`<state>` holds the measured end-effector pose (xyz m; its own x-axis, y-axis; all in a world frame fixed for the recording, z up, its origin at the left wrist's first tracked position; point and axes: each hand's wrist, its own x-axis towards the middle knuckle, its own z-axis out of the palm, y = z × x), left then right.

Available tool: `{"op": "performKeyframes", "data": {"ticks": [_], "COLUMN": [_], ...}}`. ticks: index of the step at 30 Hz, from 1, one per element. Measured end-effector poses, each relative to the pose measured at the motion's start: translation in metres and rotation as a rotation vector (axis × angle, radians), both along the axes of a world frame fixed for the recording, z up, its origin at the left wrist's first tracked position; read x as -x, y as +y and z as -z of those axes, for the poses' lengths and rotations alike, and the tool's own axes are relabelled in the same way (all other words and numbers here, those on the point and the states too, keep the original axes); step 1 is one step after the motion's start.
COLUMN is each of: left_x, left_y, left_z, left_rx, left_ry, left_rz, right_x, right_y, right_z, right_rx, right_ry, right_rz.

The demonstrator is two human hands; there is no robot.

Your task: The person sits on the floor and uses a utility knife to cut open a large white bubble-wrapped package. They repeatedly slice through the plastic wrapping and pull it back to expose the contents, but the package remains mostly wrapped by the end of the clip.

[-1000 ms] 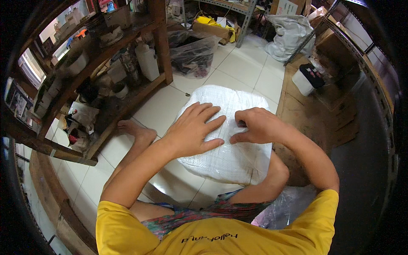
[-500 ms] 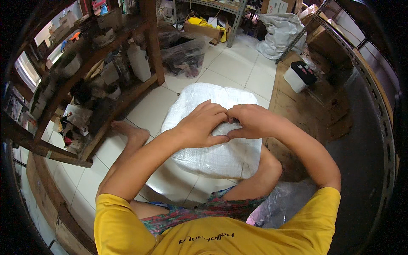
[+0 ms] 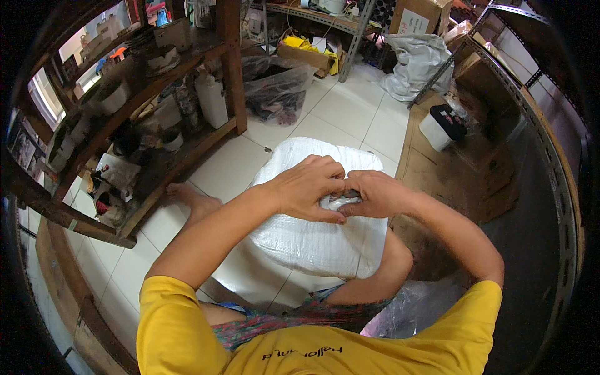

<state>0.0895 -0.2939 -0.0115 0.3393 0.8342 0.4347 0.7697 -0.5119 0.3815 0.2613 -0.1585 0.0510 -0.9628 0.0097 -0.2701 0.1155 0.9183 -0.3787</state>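
A bulky white bundle (image 3: 306, 247), wrapped in shiny woven sacking, rests in front of my bent legs. Over its upper middle my left hand (image 3: 307, 189) and my right hand (image 3: 378, 195) meet, palms down. The fingertips and thumbs of both are bent in and pressed close together, leaving a small gap. Inside that gap shows pale, glossy material, with a small greyish bit by my right fingers. Whether they pinch a fold of the sacking or a separate small thing is hidden by the fingers.
Left stands a dark wooden shelf (image 3: 187, 156) with pots and containers. A clear plastic bag (image 3: 275, 87) lies beyond it on the tiles. To the right are flattened cardboard (image 3: 431, 181), a white box with a black top (image 3: 442, 127) and a metal rack. A crumpled white sack (image 3: 415, 65) stands behind.
The bundle and hands appear slightly lower as the whole view has shifted. My fingers have moved a little, and pale material now shows in the gap between them.
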Motion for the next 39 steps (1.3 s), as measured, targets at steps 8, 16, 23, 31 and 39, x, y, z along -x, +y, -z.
{"op": "performKeyframes", "data": {"ticks": [8,16,23,31,39], "left_x": [0.006,0.017,0.013,0.012,0.006], "left_y": [0.011,0.005,0.016,0.021,0.016], "left_z": [0.006,0.012,0.029,0.038,0.033], "left_rx": [0.066,0.258,0.065,-0.062,-0.035], "left_ry": [-0.082,-0.334,-0.409,-0.394,-0.412], "left_rz": [0.000,0.048,0.069,0.042,-0.015], "right_x": [-0.013,-0.035,-0.020,-0.011,-0.019], "right_y": [0.008,-0.009,-0.023,-0.050,-0.058], "right_z": [0.023,-0.009,-0.042,-0.048,-0.021], "right_rx": [0.152,0.296,0.395,0.339,0.530], "right_ry": [0.281,0.033,-0.304,-0.308,-0.046], "right_rz": [-0.034,0.318,0.407,0.585,0.762]}}
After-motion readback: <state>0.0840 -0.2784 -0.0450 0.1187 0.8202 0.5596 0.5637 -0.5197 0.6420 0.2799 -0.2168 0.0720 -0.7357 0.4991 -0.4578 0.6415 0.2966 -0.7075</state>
